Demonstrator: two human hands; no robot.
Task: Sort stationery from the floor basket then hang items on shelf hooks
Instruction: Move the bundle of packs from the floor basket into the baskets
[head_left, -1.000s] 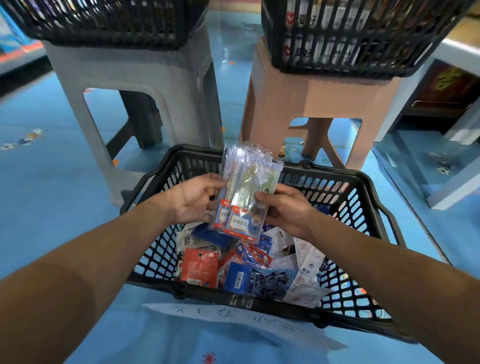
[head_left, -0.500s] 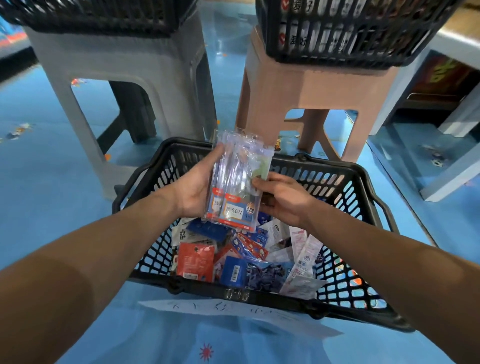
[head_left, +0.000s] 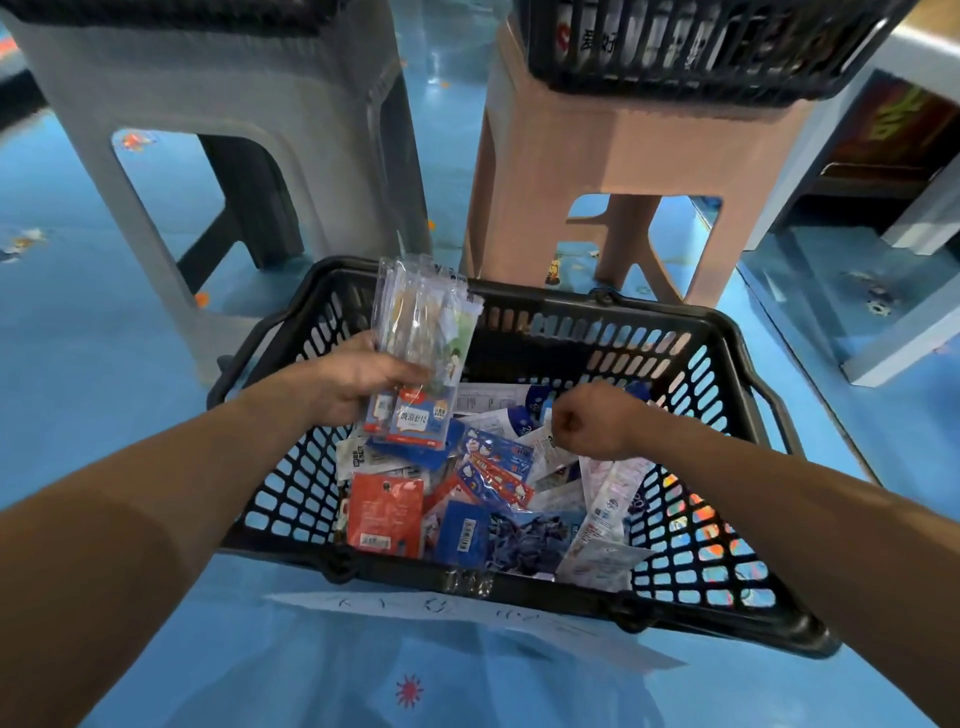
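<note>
A black plastic basket (head_left: 727, 364) sits on the blue floor, holding several stationery packets, among them a red packet (head_left: 384, 512) and a blue packet (head_left: 464, 531). My left hand (head_left: 358, 382) is over the basket's left side, shut on a stack of clear ruler packets (head_left: 421, 358) held upright. My right hand (head_left: 589, 421) hovers over the packets at the basket's middle right, fingers curled down onto a white packet (head_left: 524, 421); whether it grips that packet I cannot tell.
A grey stool (head_left: 223, 119) and a pink stool (head_left: 623, 156) stand just behind the basket, the pink one carrying another black basket (head_left: 691, 47). A white paper label (head_left: 467, 618) lies on the floor at the basket's near edge. A shelf base (head_left: 904, 332) is at the right.
My right hand has let go of the ruler packets and dropped down to the right into the basket. My left hand alone now holds the stack.
</note>
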